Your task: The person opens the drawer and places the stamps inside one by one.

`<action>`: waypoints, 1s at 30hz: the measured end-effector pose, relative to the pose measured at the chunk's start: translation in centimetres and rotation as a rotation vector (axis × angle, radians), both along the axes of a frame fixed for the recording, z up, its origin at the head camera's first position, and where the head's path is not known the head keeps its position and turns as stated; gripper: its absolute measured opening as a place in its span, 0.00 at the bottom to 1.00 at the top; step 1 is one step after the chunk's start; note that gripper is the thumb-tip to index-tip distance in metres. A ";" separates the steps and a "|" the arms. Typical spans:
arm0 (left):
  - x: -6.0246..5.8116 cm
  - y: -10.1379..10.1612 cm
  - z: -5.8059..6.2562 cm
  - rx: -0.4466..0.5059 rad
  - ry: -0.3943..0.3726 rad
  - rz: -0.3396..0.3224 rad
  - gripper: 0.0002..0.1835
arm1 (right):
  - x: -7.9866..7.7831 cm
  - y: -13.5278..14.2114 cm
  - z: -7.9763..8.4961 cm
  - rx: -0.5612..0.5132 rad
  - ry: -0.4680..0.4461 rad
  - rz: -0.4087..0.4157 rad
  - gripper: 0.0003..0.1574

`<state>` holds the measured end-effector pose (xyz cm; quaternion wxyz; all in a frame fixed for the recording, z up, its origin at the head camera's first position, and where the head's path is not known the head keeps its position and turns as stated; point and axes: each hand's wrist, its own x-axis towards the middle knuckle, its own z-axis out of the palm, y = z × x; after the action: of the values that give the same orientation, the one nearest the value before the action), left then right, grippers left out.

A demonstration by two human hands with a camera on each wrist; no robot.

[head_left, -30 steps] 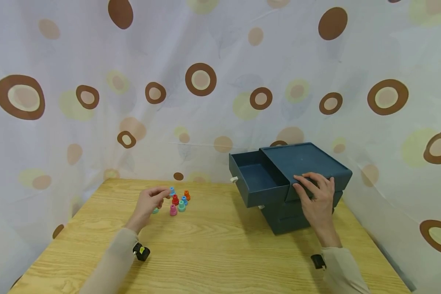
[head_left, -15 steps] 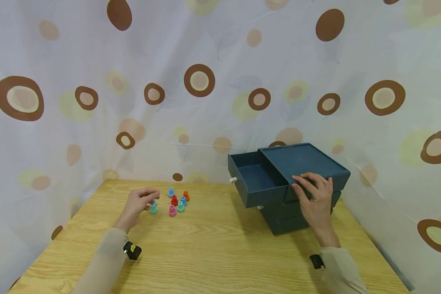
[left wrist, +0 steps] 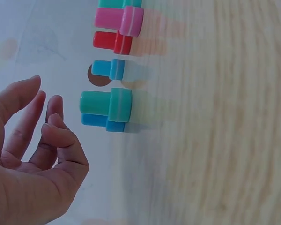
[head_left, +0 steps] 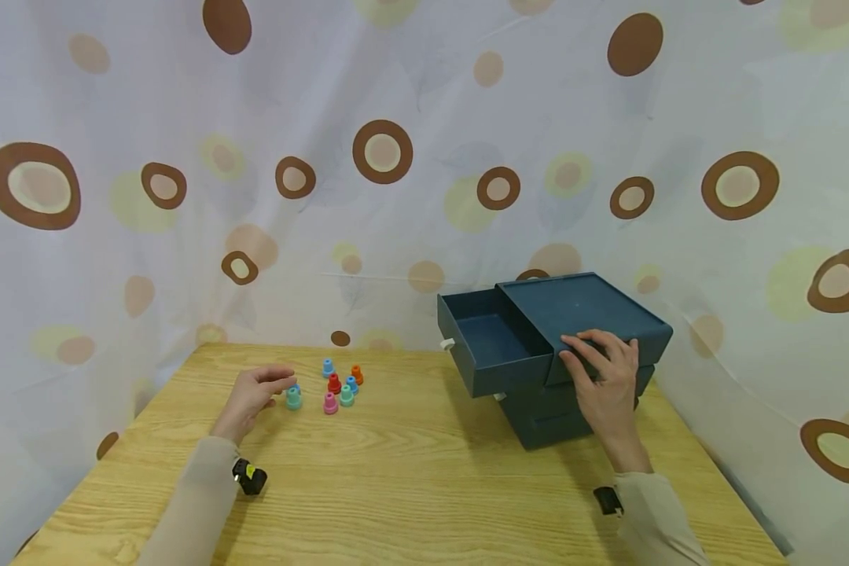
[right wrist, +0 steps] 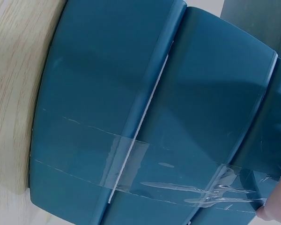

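My left hand (head_left: 250,397) hovers at the left of a group of small stepped plastic pegs, its fingers loosely bent and holding nothing. Closest to the fingertips stand a teal peg (left wrist: 105,105) and, partly hidden behind it, a blue peg (left wrist: 94,120). To their right are a pink peg (head_left: 330,403), a red peg (head_left: 334,384), an orange peg (head_left: 357,375) and several more in blue and teal, all upright. On the right, my right hand (head_left: 608,385) rests on the top front edge of a dark blue drawer unit (head_left: 580,306), its thumb against the side.
The unit's top drawer (head_left: 491,346) is pulled out to the left and has a small white handle (head_left: 447,344). Clear tape (right wrist: 178,187) runs across the unit's side. Everything stands on a wooden table (head_left: 396,487) before a patterned curtain (head_left: 424,220).
My left hand has moved left, away from the middle of the pegs, and its fingers have parted. A blue peg now shows behind the left teal one. My right hand stays put.
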<state>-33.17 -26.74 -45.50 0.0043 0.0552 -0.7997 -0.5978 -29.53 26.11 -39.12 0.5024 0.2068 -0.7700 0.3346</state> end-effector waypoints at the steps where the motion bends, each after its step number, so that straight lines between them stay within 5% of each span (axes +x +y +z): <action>1: 0.0 0.0 -0.1 -0.009 -0.005 -0.005 0.23 | 0.0 0.0 0.0 -0.001 0.002 0.000 0.14; 12: -0.1 0.2 -0.8 -0.088 -0.033 -0.026 0.24 | -0.3 0.0 -0.2 -0.009 -0.006 -0.003 0.14; 22: -0.1 0.3 -0.9 -0.060 -0.081 -0.022 0.21 | -0.3 0.1 -0.2 -0.013 -0.001 -0.007 0.15; 30: 0.0 0.0 -1.2 -0.098 -0.130 -0.076 0.21 | -0.1 0.0 -0.2 -0.010 -0.005 -0.007 0.16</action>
<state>-33.14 -26.75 -46.70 -0.0676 0.0629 -0.8281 -0.5530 -29.67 26.11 -39.35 0.5026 0.2009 -0.7703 0.3372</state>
